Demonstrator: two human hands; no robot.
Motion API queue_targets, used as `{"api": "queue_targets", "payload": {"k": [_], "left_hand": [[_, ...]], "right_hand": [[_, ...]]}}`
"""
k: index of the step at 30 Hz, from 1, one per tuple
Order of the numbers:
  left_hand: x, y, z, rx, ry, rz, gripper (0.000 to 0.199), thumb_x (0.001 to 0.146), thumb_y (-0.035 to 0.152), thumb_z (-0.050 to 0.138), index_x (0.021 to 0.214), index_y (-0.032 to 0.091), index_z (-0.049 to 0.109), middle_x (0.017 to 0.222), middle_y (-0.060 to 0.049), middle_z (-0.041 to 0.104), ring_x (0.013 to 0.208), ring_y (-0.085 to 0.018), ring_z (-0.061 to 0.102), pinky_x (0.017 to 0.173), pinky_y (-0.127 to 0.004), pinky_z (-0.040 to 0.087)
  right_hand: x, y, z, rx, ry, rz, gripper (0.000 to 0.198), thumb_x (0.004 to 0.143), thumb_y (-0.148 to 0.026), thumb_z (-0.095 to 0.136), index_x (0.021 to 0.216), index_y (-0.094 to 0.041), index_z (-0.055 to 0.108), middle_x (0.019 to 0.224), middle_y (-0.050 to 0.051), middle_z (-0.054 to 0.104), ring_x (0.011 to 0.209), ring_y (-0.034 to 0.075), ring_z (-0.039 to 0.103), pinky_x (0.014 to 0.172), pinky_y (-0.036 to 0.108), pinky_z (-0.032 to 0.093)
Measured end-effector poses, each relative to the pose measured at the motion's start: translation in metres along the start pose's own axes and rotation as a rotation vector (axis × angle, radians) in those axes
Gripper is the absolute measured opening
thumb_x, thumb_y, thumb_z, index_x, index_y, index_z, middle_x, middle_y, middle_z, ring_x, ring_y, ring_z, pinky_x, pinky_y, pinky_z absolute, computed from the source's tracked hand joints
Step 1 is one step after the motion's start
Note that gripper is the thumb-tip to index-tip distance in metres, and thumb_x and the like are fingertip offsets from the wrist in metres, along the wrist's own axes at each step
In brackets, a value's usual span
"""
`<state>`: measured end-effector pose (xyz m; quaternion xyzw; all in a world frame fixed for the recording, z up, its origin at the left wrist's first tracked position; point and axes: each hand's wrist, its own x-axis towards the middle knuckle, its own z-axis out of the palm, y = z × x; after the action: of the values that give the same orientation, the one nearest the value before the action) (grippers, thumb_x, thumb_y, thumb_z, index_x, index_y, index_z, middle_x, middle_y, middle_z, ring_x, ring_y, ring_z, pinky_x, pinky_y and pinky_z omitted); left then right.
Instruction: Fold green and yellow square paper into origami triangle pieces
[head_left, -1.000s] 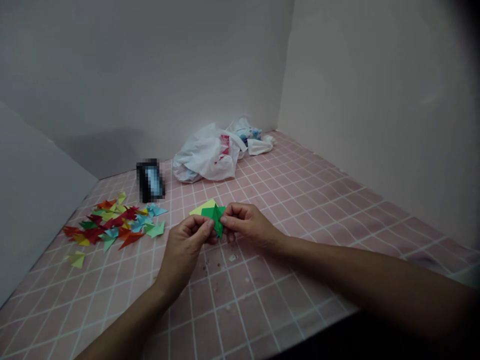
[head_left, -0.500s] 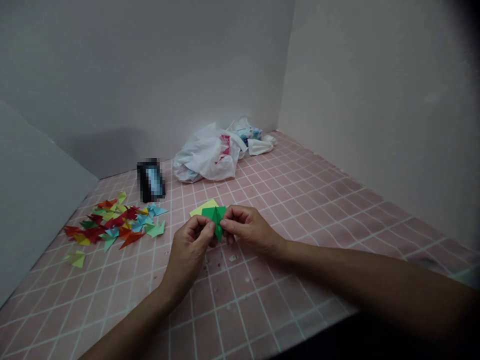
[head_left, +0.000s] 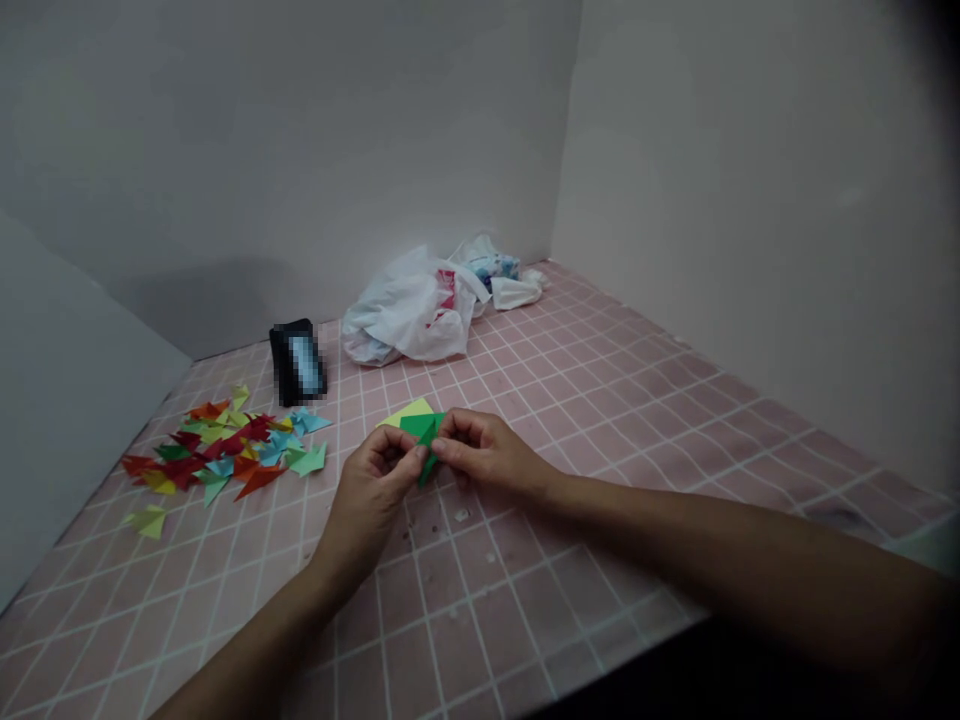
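A partly folded piece of green origami paper is held up between my two hands over the table. My left hand pinches its lower left side between thumb and fingers. On the other side, my right hand grips its right edge, the thumb close to the left thumb. A narrow flap stands up at the middle of the green paper; its lower part is partly hidden by my fingers. Just behind it lies a yellow paper sheet, mostly covered from view.
Many-coloured folded paper cranes lie heaped on the left of the pink checked tablecloth. Behind them a blurred black device leans upright. A white plastic bag and a blue-and-white packet sit by the back wall.
The middle flap of the green paper has turned from a flat, face-on fold to a tilted, raised one. Both hands keep their pinch and stay nearly in place; the view has shifted slightly.
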<state>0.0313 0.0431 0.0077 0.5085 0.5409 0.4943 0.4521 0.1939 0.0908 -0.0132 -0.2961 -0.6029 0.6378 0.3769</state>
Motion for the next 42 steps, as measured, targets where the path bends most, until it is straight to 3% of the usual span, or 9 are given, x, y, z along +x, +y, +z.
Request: {"api": "queue_targets", "payload": {"k": [9,16,21,27,31,42], "left_hand": [[-0.002,0.0,0.003,-0.226,-0.096,-0.063,0.033,0.07,0.022,0.081,0.091,0.021,0.055,0.086,0.002,0.063,0.076,-0.013,0.063,0.072,-0.027,0.053],[0.0,0.003,0.0,-0.079,-0.052,0.088,0.026,0.072,0.019,0.077,0.09,0.02,0.059,0.086,0.002,0.06,0.077,-0.012,0.06,0.068,-0.023,0.05],[-0.001,0.004,0.0,-0.138,-0.035,0.048,0.033,0.075,0.025,0.075,0.102,0.022,0.055,0.082,0.001,0.064,0.073,-0.014,0.063,0.067,-0.027,0.051],[-0.002,0.007,-0.002,0.019,0.016,0.179,0.022,0.075,0.02,0.075,0.092,0.022,0.062,0.085,0.001,0.065,0.079,-0.014,0.063,0.07,-0.025,0.051],[-0.002,0.008,-0.002,-0.034,-0.033,0.117,0.015,0.077,0.023,0.074,0.086,0.02,0.063,0.078,0.001,0.065,0.071,-0.014,0.062,0.065,-0.025,0.051],[0.0,0.009,-0.006,-0.005,0.001,0.064,0.012,0.082,0.027,0.07,0.08,0.017,0.064,0.066,0.001,0.068,0.062,-0.014,0.065,0.061,-0.025,0.051]], "right_hand": [[-0.001,-0.004,-0.001,0.118,0.041,-0.03,0.025,0.082,-0.037,0.069,0.073,-0.018,0.055,0.063,-0.004,0.057,0.055,0.009,0.053,0.053,0.022,0.043],[0.004,-0.001,-0.003,0.093,-0.046,-0.001,0.024,0.077,-0.035,0.075,0.076,-0.016,0.059,0.064,-0.003,0.06,0.053,0.008,0.052,0.051,0.022,0.04],[0.004,0.001,-0.003,0.143,-0.019,-0.027,0.024,0.082,-0.036,0.07,0.076,-0.017,0.057,0.065,-0.002,0.063,0.055,0.009,0.055,0.056,0.024,0.043],[0.004,0.0,-0.003,0.044,-0.056,-0.033,0.022,0.077,-0.034,0.073,0.076,-0.017,0.059,0.065,-0.003,0.059,0.056,0.009,0.053,0.055,0.023,0.041],[0.002,-0.001,-0.003,0.087,-0.033,-0.026,0.024,0.08,-0.035,0.071,0.074,-0.018,0.057,0.063,-0.003,0.06,0.056,0.009,0.054,0.056,0.024,0.042],[0.002,0.005,-0.001,0.191,-0.035,0.01,0.027,0.081,-0.035,0.074,0.072,-0.018,0.055,0.06,-0.003,0.062,0.052,0.009,0.053,0.055,0.023,0.039]]}}
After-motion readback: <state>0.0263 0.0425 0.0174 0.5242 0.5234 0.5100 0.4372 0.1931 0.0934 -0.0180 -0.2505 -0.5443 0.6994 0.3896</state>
